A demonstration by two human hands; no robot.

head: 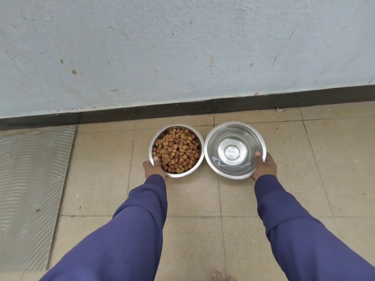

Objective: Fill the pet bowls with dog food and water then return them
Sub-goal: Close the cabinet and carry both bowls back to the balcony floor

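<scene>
Purple sleeves (129,230) reach down; left hand (153,167) grips kibble bowl (176,150), right hand (264,166) grips water bowl (235,150). Both filled, near wall (182,47); only release seems left.

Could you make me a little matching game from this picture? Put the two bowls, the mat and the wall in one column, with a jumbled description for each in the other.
Things:
1. left bowl
2. right bowl
3. mat
4. wall

Descriptions:
A. pale blue, scuffed
B. grey, ribbed, on the floor at the left
C. holds clear water
D. full of brown kibble

Pairs: 1-D, 2-C, 3-B, 4-A
</scene>
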